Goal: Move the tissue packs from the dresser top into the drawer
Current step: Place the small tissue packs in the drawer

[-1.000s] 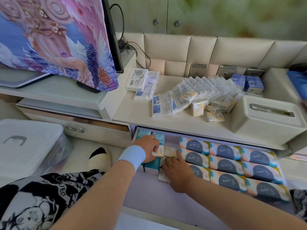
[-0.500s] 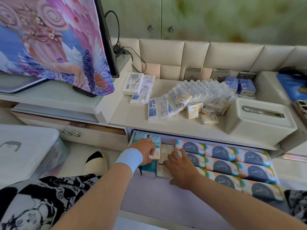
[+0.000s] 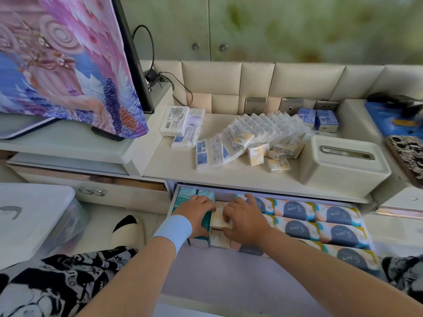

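- Two hands work at the left end of the open drawer [image 3: 229,268]. The left hand [image 3: 196,213] lies palm down over the teal packs [image 3: 187,194], fingers curled against the left edge of a cream pack [image 3: 218,219]. The right hand [image 3: 245,221] curls its fingers onto the same pack from the right, index finger stretched toward the back.
- The cream pack sits in a narrow column between the teal packs and the S.pure packs [image 3: 341,232], tight on both sides. More cream ones lie just in front of it.
- S.pure packs fill the drawer's right part in rows.
- Open room: bare lavender drawer floor at the front, under both forearms.
- The dresser top [image 3: 174,161] overhangs the drawer's back edge. On it are fanned white packs [image 3: 258,129] and loose small packs [image 3: 278,165], both left of the tissue box [image 3: 343,161].
- Versus 1 s ago: the right hand has shifted from the front pack toward the back, and the hands now sit closer, nearly touching. Dresser-top packs are unchanged.
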### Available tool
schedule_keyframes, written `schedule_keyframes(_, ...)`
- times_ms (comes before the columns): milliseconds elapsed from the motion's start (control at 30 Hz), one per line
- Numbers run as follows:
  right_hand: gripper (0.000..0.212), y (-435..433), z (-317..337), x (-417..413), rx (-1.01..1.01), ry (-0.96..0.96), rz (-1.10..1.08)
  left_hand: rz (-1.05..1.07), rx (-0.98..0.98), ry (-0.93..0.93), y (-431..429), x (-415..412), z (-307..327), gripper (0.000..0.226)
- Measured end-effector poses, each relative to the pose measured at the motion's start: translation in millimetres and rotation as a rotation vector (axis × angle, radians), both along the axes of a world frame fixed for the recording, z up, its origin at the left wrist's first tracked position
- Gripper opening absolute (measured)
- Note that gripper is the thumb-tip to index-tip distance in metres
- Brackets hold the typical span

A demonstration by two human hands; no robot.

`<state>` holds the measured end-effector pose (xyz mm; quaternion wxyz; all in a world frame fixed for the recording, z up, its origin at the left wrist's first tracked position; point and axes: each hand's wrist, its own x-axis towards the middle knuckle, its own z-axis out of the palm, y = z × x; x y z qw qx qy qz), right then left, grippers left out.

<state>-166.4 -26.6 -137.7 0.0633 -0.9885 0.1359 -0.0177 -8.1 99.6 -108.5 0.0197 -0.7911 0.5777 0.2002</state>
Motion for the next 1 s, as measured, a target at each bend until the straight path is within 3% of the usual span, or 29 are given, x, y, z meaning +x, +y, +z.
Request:
schedule_keyframes(100, 0.026, -0.4, -1.0, 9.0, -0.132, 0.098, -0.041, 0.027, 0.029, -0.011, 3.3, 6.8, -2.1, 0.079)
schedule_keyframes(333, 0.012, 1.3, -19.0, 30.9, -0.280, 0.174, -0.140, -0.003, 0.111, -0.099, -6.8, 6.1, -0.1, 0.078)
schedule_keyframes(500, 0.009, -14.7, -13.3, 25.7, -0.201, -0.086, -0.066, 0.010, 0.128, -0.113, -26.1, 0.2, 8.2, 0.058)
schedule_keyframes(600, 0.015, -31.6, 6.4, 22.0, -0.167, -0.271, -0.096, 0.073, -0.076, -0.066, -46.2, -5.8, 24.2, 0.033)
schedule_keyframes(700, 0.013, -57.2, 27.4, 17.5, -0.131, -0.404, -0.231, 0.120, -0.299, -0.048, -69.0, -12.0, 46.6, 0.027)
schedule_keyframes(767, 0.026, -73.7, 43.6, 12.5, -0.135, -0.349, -0.379, 0.129, -0.389, -0.050, -84.7, -13.7, 59.6, 0.032)
schedule_keyframes(867, 0.048, -95.1, 61.2, 3.6, -0.159, -0.060, -0.579, 0.141, -0.460, -0.035, -107.8, -10.2, 72.4, 0.049)
schedule_keyframes(933, 0.049, -101.8, 62.5, -1.2, -0.181, 0.070, -0.572, 0.155, -0.458, 0.001, -122.1, -5.7, 74.7, 0.059)
schedule_keyframes(1000, 0.046, -100.8, 57.4, -3.9, -0.219, 0.062, -0.469, 0.153, -0.393, 0.037, -135.9, -3.2, 75.1, 0.066)
